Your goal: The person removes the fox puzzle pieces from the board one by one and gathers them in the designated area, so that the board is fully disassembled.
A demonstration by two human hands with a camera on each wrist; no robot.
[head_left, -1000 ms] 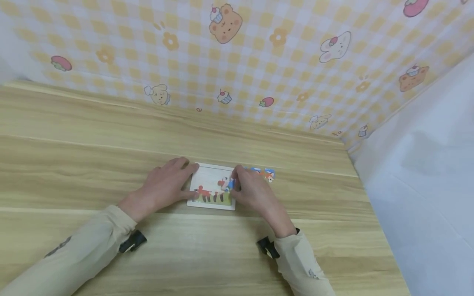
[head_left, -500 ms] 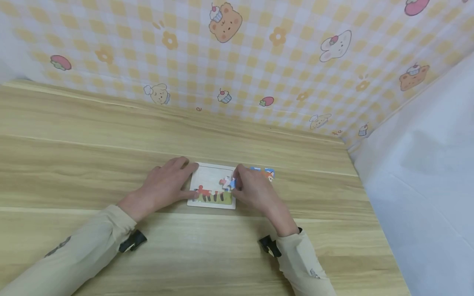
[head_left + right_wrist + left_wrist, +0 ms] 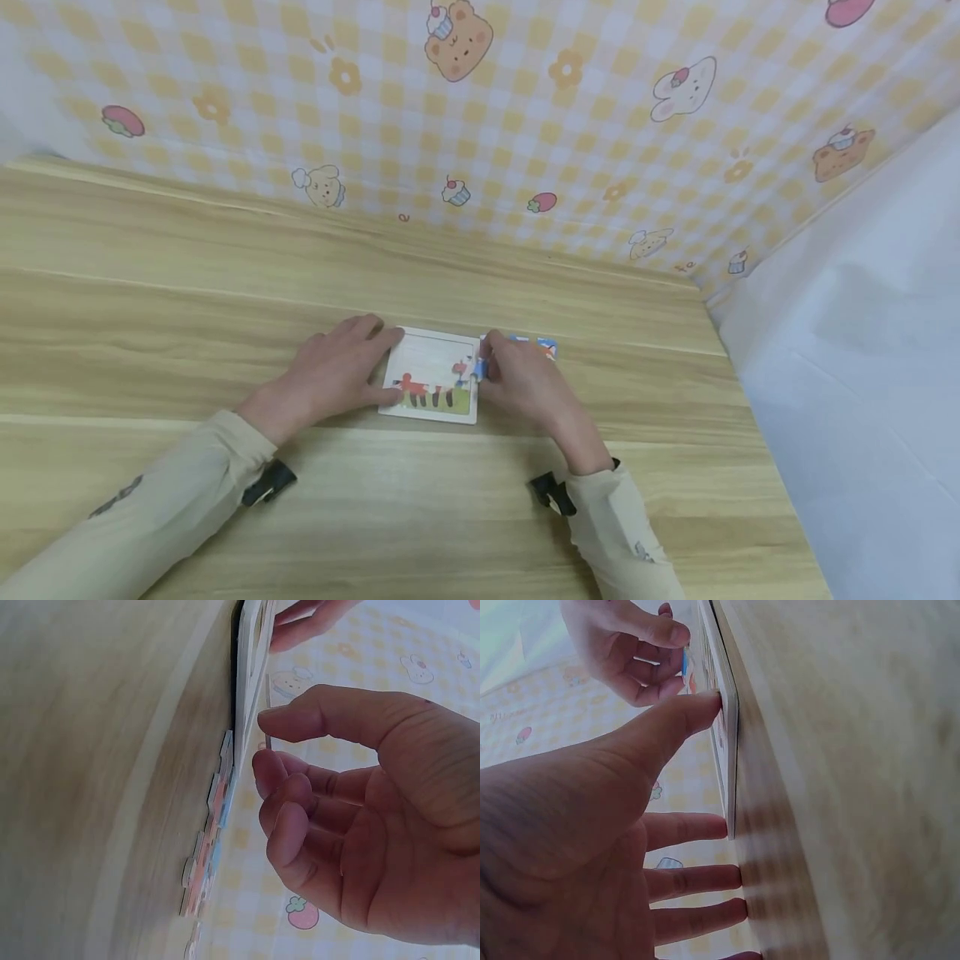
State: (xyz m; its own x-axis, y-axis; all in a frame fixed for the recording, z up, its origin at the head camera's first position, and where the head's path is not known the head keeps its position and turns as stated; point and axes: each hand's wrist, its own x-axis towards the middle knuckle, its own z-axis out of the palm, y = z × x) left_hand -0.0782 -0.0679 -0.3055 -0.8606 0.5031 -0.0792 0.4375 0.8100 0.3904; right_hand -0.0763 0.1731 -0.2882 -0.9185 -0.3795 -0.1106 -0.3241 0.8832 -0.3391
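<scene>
A white-rimmed jigsaw puzzle tray [image 3: 431, 354] lies on the table, its bottom row filled with pieces showing green grass, dark legs and red. My left hand [image 3: 326, 371] holds its left side steady, thumb on the puzzle face near the lower corner and index finger at the upper corner. In the left wrist view the fingers [image 3: 690, 829] are straight and spread. Over the tray's right rim, my right hand [image 3: 528, 383] pinches a puzzle piece [image 3: 463, 367] with white, red and blue print between thumb and index finger. From the right wrist, that piece [image 3: 268, 705] appears edge-on.
Several loose puzzle pieces [image 3: 551, 345], blue and orange, lie flat just right of the tray, partly hidden by my right hand. Behind the wood-grain table [image 3: 225, 242] hangs a yellow checked cloth [image 3: 510, 133]. White cloth [image 3: 862, 333] borders the right edge.
My right hand has shifted a little to the right with the pinched piece, from above the tray's inside to its right rim. The left hand and tray stay nearly in place.
</scene>
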